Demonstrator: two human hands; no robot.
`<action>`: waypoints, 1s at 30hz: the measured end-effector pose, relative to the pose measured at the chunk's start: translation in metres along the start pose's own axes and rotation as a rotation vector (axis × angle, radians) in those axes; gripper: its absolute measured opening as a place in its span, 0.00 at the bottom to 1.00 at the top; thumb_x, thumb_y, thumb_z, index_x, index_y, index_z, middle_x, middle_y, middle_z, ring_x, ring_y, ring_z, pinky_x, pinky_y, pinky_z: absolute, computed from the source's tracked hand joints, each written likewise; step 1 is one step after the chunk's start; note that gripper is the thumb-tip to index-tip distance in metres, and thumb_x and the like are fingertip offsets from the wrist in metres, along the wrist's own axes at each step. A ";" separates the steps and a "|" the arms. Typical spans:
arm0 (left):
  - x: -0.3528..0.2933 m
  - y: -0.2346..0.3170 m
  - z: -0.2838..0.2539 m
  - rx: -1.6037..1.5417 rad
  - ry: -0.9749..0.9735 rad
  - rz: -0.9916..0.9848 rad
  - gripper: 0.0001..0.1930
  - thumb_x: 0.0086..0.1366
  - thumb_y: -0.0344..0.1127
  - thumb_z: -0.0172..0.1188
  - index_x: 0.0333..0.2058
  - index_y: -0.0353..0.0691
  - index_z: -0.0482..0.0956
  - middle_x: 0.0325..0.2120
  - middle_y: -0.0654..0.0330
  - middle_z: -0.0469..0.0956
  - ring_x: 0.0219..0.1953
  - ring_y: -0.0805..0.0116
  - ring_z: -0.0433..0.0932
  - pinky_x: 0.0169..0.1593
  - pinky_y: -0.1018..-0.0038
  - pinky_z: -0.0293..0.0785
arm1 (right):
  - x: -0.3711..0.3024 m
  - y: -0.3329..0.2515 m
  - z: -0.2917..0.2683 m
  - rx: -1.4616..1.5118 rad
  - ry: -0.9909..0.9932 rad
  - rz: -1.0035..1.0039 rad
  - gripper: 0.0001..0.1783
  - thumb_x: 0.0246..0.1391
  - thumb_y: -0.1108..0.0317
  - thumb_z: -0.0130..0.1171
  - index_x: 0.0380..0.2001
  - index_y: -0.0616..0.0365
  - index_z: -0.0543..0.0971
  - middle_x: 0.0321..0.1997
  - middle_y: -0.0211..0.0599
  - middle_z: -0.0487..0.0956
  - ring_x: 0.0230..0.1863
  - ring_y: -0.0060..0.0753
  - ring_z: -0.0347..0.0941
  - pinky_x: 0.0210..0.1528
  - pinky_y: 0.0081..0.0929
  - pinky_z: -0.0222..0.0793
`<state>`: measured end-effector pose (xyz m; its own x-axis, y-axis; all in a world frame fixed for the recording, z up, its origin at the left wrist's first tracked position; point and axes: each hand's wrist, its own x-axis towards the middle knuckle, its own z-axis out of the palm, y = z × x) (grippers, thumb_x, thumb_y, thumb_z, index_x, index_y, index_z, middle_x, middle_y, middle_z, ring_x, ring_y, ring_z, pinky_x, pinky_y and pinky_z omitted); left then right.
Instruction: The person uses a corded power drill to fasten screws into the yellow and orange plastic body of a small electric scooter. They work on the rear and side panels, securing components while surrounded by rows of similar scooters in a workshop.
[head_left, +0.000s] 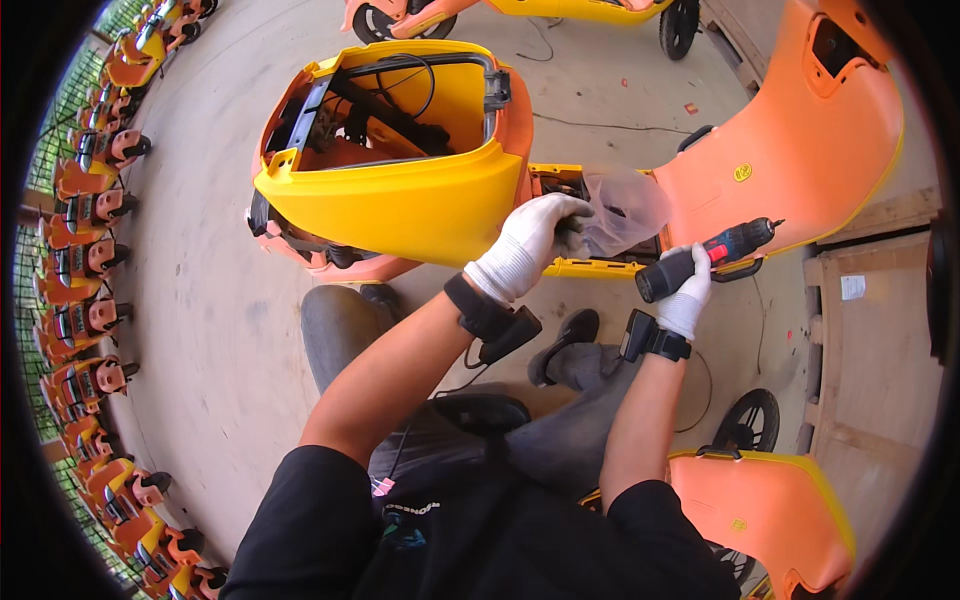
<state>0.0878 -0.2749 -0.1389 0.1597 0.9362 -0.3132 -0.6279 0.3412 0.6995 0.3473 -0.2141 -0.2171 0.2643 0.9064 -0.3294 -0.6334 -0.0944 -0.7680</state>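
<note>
My right hand (688, 298), in a white glove, is closed around a cordless drill (736, 242). The drill is black with a red band, and its bit points right, over the orange front panel (775, 165) of a scooter. My left hand (535, 240), gloved in white with a grey palm, is above the scooter's yellow footboard frame (590, 268). Its fingers are curled, and what they hold, if anything, is hidden. Right beside them a clear plastic bag (628, 212) lies in the open footboard section. Left of this hand is the yellow seat body (400, 210), uncovered on top.
Cables and a black bracket (400, 125) show inside the seat body. Another scooter (570, 8) stands at the far side, and an orange one (760, 510) at lower right. A wooden crate (870, 350) is at right. Scooters (85, 265) line the left fence.
</note>
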 end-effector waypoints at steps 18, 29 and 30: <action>0.162 -0.046 0.023 0.423 -0.235 0.240 0.12 0.67 0.24 0.46 0.44 0.23 0.75 0.42 0.46 0.78 0.46 0.52 0.80 0.51 0.62 0.77 | 0.065 -0.023 0.016 -0.233 -0.044 0.126 0.13 0.54 0.61 0.62 0.28 0.61 0.76 0.23 0.36 0.77 0.21 0.30 0.75 0.27 0.27 0.74; 0.221 -0.104 0.028 1.806 -0.235 0.006 0.12 0.61 0.36 0.53 0.35 0.45 0.86 0.37 0.58 0.84 0.39 0.66 0.82 0.42 0.73 0.77 | 0.081 -0.024 0.008 -0.323 -0.050 0.157 0.15 0.54 0.59 0.63 0.30 0.61 0.75 0.23 0.32 0.76 0.21 0.27 0.73 0.29 0.24 0.72; 0.198 -0.081 0.056 1.640 -0.040 -0.076 0.13 0.61 0.38 0.52 0.36 0.46 0.86 0.41 0.57 0.83 0.42 0.64 0.82 0.45 0.73 0.77 | 0.084 -0.027 0.002 -0.312 -0.065 0.149 0.15 0.54 0.58 0.62 0.30 0.60 0.75 0.23 0.32 0.76 0.22 0.27 0.73 0.30 0.23 0.71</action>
<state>0.2134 -0.1124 -0.2217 0.1851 0.9068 -0.3787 0.8074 0.0793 0.5846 0.3853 -0.1341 -0.2228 0.1330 0.8966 -0.4225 -0.4059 -0.3396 -0.8485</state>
